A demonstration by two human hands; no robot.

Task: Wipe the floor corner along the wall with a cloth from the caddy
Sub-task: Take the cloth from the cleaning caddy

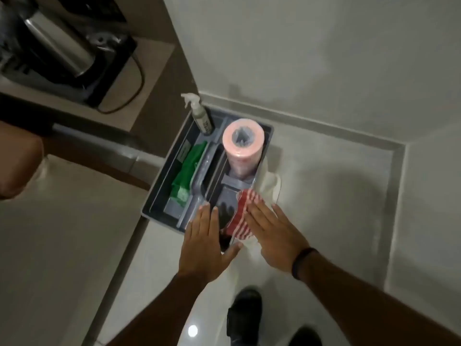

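Observation:
A grey caddy (159,193) stands on the floor against the wall skirting. In it are a pink cloth roll (243,146), a green cloth (189,171), a spray bottle (200,116) and a red-and-white striped cloth (240,216) at its near right corner. A white cloth (270,181) hangs over its right rim. My left hand (207,243) hovers flat over the caddy's near edge, fingers apart, holding nothing. My right hand (272,233) is spread flat, its fingertips at the striped cloth's right edge. The floor corner (396,151) lies to the right.
A counter at the left carries a metal kettle (57,43) on a black base with a cord. A pale cabinet front (62,245) runs down the left. My dark shoes (245,313) stand on the glossy tile below my arms. White walls meet at the right.

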